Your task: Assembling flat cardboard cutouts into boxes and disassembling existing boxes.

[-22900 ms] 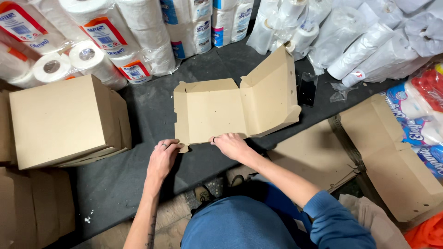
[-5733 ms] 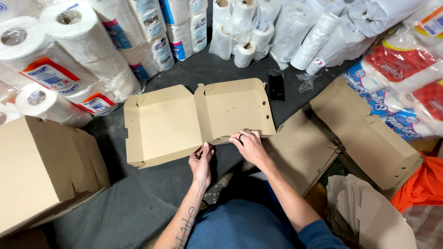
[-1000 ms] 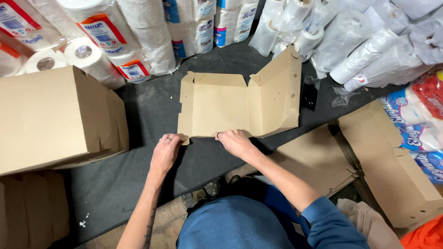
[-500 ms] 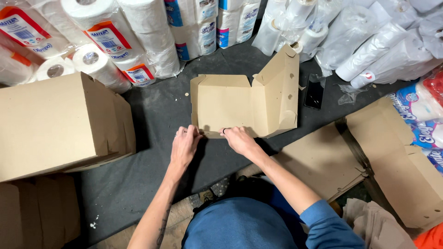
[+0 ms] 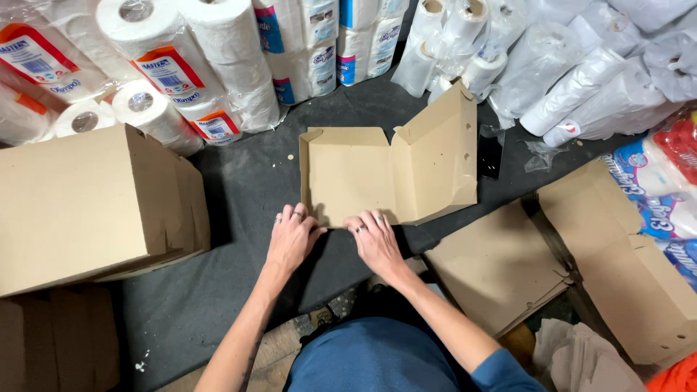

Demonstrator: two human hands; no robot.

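while the half-folded cardboard box [image 5: 377, 174] lies on the dark mat [image 5: 239, 210], its near edge is pressed by the left hand [image 5: 292, 238] and right hand [image 5: 375, 241] — fingers flat and together, nothing clasped. its right flap is raised upright — paper rolls [image 5: 181, 80] are stacked behind.

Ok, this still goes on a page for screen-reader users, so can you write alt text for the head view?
Seen from above, a person's left hand and right hand press the near edge of a half-folded brown cardboard box on a dark mat. Finished boxes stand at left, flat blanks lie at right, and wrapped paper rolls line the far side.
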